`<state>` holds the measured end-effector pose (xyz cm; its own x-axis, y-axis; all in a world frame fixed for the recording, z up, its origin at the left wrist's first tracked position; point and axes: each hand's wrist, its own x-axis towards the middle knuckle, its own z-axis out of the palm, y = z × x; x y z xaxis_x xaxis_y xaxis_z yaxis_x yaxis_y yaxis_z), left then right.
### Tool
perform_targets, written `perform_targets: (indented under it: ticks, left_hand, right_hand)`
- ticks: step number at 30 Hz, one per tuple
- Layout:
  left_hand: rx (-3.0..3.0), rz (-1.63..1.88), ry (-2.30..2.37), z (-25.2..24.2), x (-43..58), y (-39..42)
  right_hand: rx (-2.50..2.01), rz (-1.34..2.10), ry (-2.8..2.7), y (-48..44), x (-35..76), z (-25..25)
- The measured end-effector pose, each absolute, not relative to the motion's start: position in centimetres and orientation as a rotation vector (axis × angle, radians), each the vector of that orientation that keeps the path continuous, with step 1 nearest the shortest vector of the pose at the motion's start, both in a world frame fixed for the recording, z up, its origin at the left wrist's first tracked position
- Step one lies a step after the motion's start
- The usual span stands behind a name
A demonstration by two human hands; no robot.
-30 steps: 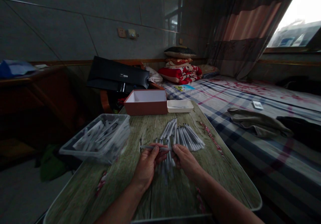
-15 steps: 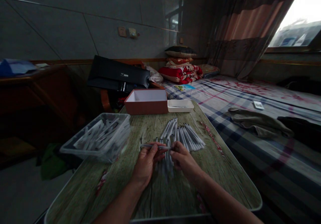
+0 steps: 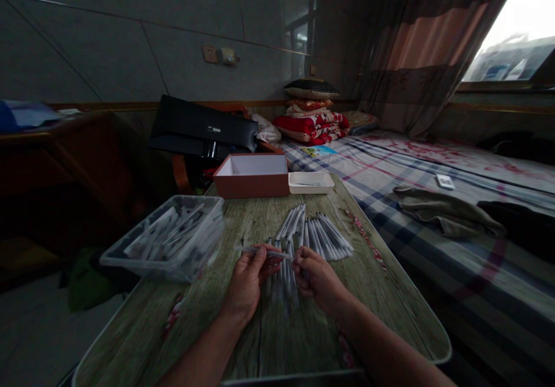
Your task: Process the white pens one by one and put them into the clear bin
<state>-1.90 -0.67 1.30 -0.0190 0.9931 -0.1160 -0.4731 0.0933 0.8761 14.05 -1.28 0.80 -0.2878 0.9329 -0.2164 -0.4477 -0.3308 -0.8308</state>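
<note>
My left hand (image 3: 249,277) holds a slim pen (image 3: 264,252) with a pale, see-through barrel. It lies nearly level between thumb and fingers, and its left end sticks out past them. At the pen's right end, my right hand (image 3: 316,274) is closed in a pinch; what sits inside those fingers is hidden. Under and between both hands lies a loose row of similar pens (image 3: 287,277), partly covered. Just beyond my right hand, more pens (image 3: 327,238) are fanned out side by side, dark ends pointing away from me.
A clear plastic bin (image 3: 162,262) full of pens or pen parts stands at the table's left edge. At the far end are a brown box (image 3: 251,186) and a small white tray (image 3: 311,190). A bed (image 3: 390,161) runs along the right of the wood-patterned table (image 3: 390,323).
The right fingers have shifted slightly, and the dark end of the pen that showed at them is no longer visible. The left hand still holds the pen; the whole view has moved a little.
</note>
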Motion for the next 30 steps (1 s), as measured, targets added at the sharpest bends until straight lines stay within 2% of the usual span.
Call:
perform_targets:
  ticks: [4, 9, 20, 24, 30]
  left_hand:
    - [0.789, 1.395, 0.957, 1.4, -1.8, -0.9]
    - [0.858, 1.459, 0.929, 1.4, -1.9, -0.9]
    - [0.059, 1.546, 0.701, 2.6, -6.2, 2.3]
    - [0.242, 1.498, 0.794, 2.1, -5.3, 1.2]
    - [0.534, 1.186, 0.89, 1.4, -1.4, -1.7]
  right_hand:
    - [-0.797, 1.903, -0.781, -1.4, 14.2, 1.1]
    - [-0.908, 1.945, -0.906, -1.5, 14.4, 1.0]
    - [-0.788, 2.291, -1.163, -1.6, 16.4, 0.8]
    - [-0.744, 2.165, -1.02, -1.5, 16.0, 1.1]
    - [-0.839, 2.139, -1.11, -2.2, 14.6, 1.1]
